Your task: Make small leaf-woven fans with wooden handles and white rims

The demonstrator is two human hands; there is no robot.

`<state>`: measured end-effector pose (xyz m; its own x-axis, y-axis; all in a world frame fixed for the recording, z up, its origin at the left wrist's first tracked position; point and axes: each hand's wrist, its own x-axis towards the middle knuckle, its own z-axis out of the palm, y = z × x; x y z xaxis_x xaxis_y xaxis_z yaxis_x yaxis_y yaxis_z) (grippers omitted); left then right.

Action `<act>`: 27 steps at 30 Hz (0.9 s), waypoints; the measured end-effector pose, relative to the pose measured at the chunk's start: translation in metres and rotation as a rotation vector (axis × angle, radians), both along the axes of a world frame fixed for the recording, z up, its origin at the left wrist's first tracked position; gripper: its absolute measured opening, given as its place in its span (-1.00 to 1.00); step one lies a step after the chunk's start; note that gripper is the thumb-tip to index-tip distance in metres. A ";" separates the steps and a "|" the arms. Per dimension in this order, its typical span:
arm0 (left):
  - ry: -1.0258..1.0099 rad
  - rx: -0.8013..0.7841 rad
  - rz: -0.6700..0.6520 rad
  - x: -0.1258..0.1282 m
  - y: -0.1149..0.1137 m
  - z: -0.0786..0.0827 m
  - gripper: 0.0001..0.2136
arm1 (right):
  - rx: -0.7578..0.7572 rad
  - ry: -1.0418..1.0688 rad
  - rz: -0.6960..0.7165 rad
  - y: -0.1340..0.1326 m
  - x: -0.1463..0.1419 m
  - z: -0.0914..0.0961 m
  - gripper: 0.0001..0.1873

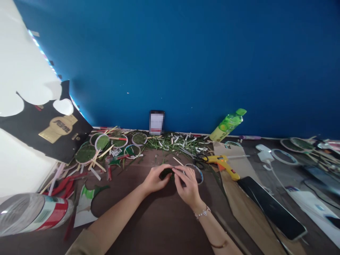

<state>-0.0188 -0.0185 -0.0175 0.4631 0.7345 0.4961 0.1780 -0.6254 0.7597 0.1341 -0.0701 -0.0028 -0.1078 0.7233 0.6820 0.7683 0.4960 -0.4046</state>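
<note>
Close together over the dark brown table, my two hands work on a small dark green piece (166, 173), which is mostly hidden by the fingers. My left hand (157, 180) curls round it with the thumb below. From the right, the fingertips of my right hand (188, 182) pinch at its edge. Whether it is leaf or cloth I cannot make out. Just beyond the right hand lies a roll of tape (201, 176), with dark-handled scissors (202, 157) behind it.
A yellow glue gun (224, 164) and a black phone (273, 209) lie at right. Green and white trimmings (180, 143) line the blue wall, where a green-capped bottle (228, 125) leans. Round green fans (86, 154) pile up at left, behind a large plastic bottle (34, 214).
</note>
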 end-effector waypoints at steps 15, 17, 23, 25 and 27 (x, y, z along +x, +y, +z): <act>0.056 0.047 0.062 0.001 -0.002 0.002 -0.80 | -0.513 -0.256 -0.727 0.018 0.200 0.010 -0.54; 0.061 0.043 0.061 0.001 -0.002 0.002 -0.80 | -0.591 -0.202 -0.639 0.016 0.195 0.013 -0.59; 0.048 0.044 0.053 0.002 -0.002 0.002 -0.80 | -0.346 -0.296 -0.876 0.003 0.184 0.028 -0.50; 0.050 0.045 0.049 0.002 -0.002 0.002 -0.80 | -0.236 -0.333 -0.929 0.000 0.186 0.030 -0.48; 0.050 0.042 0.044 0.002 -0.002 0.002 -0.79 | -0.139 -0.298 -0.945 -0.003 0.186 0.032 -0.47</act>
